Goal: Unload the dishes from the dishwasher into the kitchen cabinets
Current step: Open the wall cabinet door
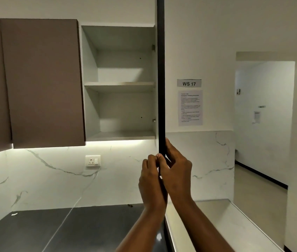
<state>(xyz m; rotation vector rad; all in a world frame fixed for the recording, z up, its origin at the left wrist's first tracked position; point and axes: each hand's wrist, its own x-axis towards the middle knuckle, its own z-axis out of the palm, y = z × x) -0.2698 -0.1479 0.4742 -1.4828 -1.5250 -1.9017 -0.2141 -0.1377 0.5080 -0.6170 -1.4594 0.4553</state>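
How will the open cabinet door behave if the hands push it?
The cabinet door probably swings stiffly as one flat panel on its hinges, not bending. Seen edge-on it looks thin, so likely light. Both hands hold its bottom corner, so it should turn easily.

It was a kitchen — wall cabinets [42, 82] hung above a dark countertop [62, 230], marble backsplash [44, 179] between them.

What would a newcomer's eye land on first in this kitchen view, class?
First, the two hands, left hand and right hand, gripping the bottom of the open cabinet door, seen edge-on at centre. Next, the open cabinet with bare shelves left of it, then the "WS 17" sign on the right wall.
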